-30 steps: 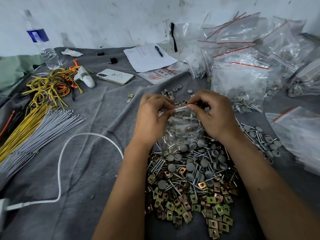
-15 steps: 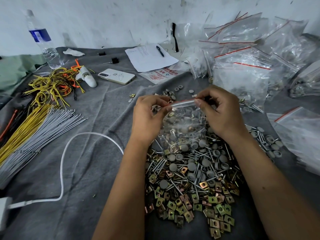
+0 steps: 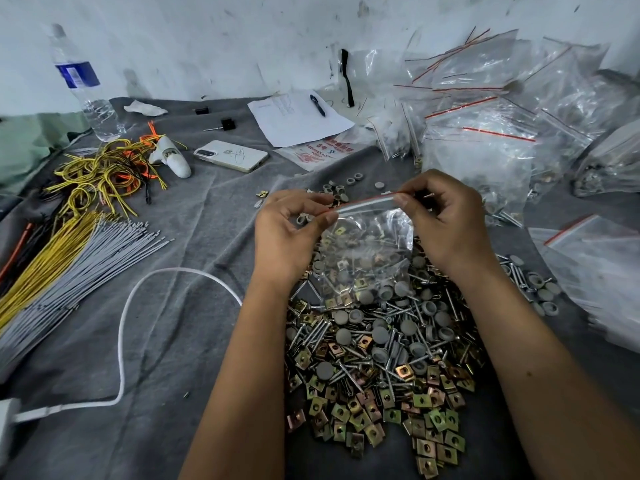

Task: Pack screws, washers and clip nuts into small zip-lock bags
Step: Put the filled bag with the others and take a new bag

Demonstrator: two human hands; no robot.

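A small zip-lock bag (image 3: 363,251) is held up between two hands, just above a loose heap of hardware on the table (image 3: 194,271). The grip of the left hand (image 3: 289,233) is closed on the left end of the red-edged seal strip (image 3: 363,204), thumb and fingers pinched together. The grip of the right hand (image 3: 446,220) is closed on the right end in the same way. The strip's long axis runs from grip to grip, left to right and rising slightly toward the right. The mouth points up and away from the person, and the bag body hangs down below both grips. Clip nuts and grey washers are seen through the plastic in the lower part; screws inside cannot be made out for certain.

This bag is judged to be filled, with sealing in hand or just finished; whether the strip is fully pressed shut cannot be told. Much is judged to be left: below and toward the person from the grips lies a large pile of screws (image 3: 346,334), grey washers (image 3: 381,336) and clip nuts (image 3: 381,420). Beyond and to the right of the right grip, many packed bags (image 3: 485,143) are heaped.
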